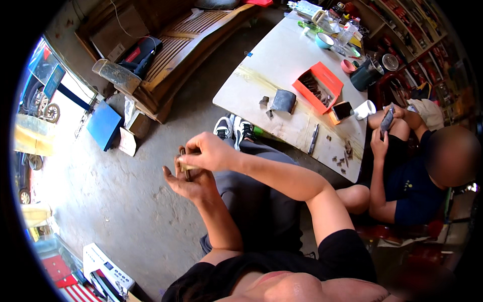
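Observation:
Above my lap, to the left of my knees, both hands meet. My left hand (190,185) is below with its palm turned up and its fingers curled round a thin brown stick (187,174). The fingertips on it look stained dark. Coming across from the right, my right hand (211,151) pinches a small yellowish piece (187,166) against the stick. Its fingers cover much of both, so the exact kind of either thing cannot be made out.
A white table (261,75) stands ahead, bearing an open red box (318,86) of brown pieces, a dark curved piece (283,101), a phone (342,110), a pen (313,139) and loose brown bits. A person (402,176) sits at right holding a dark object. A wooden bench (186,38) is behind.

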### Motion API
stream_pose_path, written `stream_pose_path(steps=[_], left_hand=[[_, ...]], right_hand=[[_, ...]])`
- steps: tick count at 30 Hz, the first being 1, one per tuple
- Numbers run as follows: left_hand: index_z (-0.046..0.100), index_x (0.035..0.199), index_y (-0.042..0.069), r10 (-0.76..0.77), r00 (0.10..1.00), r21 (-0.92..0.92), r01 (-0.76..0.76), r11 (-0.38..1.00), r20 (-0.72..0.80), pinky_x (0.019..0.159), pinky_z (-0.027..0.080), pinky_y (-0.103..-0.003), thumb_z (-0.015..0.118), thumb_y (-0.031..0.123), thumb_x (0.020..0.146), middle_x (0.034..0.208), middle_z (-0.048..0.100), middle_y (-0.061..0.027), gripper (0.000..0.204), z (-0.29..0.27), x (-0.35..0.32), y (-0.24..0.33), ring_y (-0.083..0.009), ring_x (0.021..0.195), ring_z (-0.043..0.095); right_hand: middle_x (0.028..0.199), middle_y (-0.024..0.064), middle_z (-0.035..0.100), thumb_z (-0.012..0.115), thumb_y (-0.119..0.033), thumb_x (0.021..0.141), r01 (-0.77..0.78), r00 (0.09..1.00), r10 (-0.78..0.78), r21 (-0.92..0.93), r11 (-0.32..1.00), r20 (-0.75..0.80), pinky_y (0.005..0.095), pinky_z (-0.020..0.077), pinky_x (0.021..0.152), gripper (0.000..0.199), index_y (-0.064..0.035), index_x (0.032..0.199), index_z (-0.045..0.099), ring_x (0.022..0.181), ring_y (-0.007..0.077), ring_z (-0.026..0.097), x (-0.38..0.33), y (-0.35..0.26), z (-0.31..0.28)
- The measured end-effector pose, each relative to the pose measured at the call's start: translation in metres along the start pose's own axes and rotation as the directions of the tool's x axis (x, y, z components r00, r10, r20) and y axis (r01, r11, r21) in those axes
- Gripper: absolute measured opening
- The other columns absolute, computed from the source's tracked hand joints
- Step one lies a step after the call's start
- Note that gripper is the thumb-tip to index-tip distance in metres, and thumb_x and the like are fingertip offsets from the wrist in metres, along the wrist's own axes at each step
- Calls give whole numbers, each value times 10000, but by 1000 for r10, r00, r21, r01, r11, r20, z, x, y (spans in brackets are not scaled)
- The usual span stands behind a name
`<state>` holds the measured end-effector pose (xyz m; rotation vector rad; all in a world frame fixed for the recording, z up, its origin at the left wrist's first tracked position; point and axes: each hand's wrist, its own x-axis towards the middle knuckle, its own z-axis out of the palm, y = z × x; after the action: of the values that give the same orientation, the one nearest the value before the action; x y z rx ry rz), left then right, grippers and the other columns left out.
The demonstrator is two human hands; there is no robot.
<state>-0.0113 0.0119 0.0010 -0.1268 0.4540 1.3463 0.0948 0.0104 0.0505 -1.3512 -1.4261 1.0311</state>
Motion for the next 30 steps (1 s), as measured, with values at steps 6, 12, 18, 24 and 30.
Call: stream_pose_path(steps=[6, 12, 18, 24, 30], left_hand=[[583, 864, 8, -32, 999, -20, 33, 999, 36, 915, 461, -415, 509, 426, 872, 1024, 620, -169, 424, 5, -2, 0, -303, 969, 590], [588, 842, 13, 34, 999, 67, -33, 997, -13, 917, 452, -411, 508, 441, 870, 1039, 618, -171, 436, 5, 0, -4, -296, 961, 591], [586, 925, -18, -104, 994, -16, 104, 994, 34, 919, 457, -391, 449, 438, 900, 1032, 618, -177, 477, 6, 0, -4, -292, 994, 581], [531, 790, 24, -133, 991, -142, 127, 982, -33, 753, 466, -337, 428, 400, 910, 1006, 610, -197, 408, 12, -1, -4, -265, 816, 574], [494, 836, 17, -66, 996, -165, 55, 985, -61, 842, 457, -378, 419, 355, 911, 1043, 592, -194, 355, 12, -2, -1, -282, 894, 559]], right_hand=[[613, 107, 590, 680, -231, 797, -46, 999, 47, -25, 999, 16, 293, 430, 566, 281, 35, 732, 620, 579, 127, 529, -2, 2, -1], [623, 123, 596, 678, -251, 793, 12, 998, -10, -30, 999, 56, 295, 446, 583, 290, 31, 743, 635, 589, 145, 551, -7, 5, 1], [621, 36, 576, 644, -210, 847, -2, 1000, 2, 21, 1000, -7, 242, 425, 541, 273, 37, 740, 605, 612, 53, 511, 3, 1, -13], [759, 22, 619, 615, -177, 889, -223, 967, 254, 549, 806, 21, 196, 454, 634, 214, 22, 810, 619, 717, 61, 562, 1, 2, -11], [769, 24, 612, 641, -151, 847, -282, 959, 265, 365, 887, 96, 213, 449, 673, 177, 23, 825, 613, 713, 68, 544, 2, 9, -7]])
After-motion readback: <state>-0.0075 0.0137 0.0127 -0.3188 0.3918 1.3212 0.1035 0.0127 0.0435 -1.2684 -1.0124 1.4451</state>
